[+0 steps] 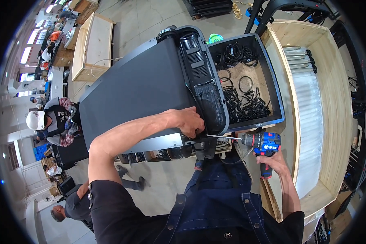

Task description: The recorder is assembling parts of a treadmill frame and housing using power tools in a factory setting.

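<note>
A treadmill base with a wide black belt point(138, 85) lies in front of me. At its right end is an open black plastic housing point(203, 77) with ribbed parts. My left hand point(190, 123) is at the near corner of this end, fingers curled downward and closed; what they grip is hidden beneath them. My right hand point(272, 160) is wrapped round the handle of a blue and black cordless drill point(261, 141) with red accents. Its long thin bit points left, the tip close to the near corner of the housing, just below my left hand. Contact at the tip is unclear.
Right of the treadmill stands a dark bin point(278, 101) of black rings and many small black parts. Beyond it is a wooden crate point(333, 122) with wrapped pieces. Another wooden crate point(97, 40) stands at far left. Co-workers point(57, 118) are at the left.
</note>
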{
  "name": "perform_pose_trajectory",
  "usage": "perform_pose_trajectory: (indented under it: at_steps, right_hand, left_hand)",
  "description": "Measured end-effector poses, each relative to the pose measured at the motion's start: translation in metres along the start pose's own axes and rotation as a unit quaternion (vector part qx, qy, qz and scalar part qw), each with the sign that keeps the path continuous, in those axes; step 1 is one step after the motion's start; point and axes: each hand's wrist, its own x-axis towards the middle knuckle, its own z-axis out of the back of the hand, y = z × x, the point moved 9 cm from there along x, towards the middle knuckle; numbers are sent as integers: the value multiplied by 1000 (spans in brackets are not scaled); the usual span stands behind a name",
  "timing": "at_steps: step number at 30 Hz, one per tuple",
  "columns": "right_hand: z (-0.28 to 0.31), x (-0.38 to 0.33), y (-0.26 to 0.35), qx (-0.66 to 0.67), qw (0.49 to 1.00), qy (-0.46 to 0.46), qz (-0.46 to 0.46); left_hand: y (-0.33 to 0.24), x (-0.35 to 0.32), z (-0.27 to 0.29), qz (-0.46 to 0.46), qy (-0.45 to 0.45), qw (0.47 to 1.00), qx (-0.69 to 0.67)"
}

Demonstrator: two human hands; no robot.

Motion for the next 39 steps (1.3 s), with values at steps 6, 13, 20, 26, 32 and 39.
perform_pose_trajectory:
  at_steps: [6,13,20,26,32,39]
  right_hand:
    - [-12,4,9,12,999,23,-30]
    - [-5,-4,-11,43,997,-10,-56]
    - [-5,14,-13,83,991,34,-100]
    - [4,22,0,-18,995,23,-100]
    - [3,24,0,-25,995,21,-98]
    - [-5,38,22,-23,994,55,-90]
  left_hand:
    - [0,1,0,-17,-21,1000,-3]
    - [2,3,-2,-26,-27,999,18]
    - [0,0,1,-36,-35,999,-2]
    - [3,1,-2,-20,-25,999,-2]
    - [3,2,-4,-36,-37,999,-3]
    - [7,-4,5,-26,-53,997,-41]
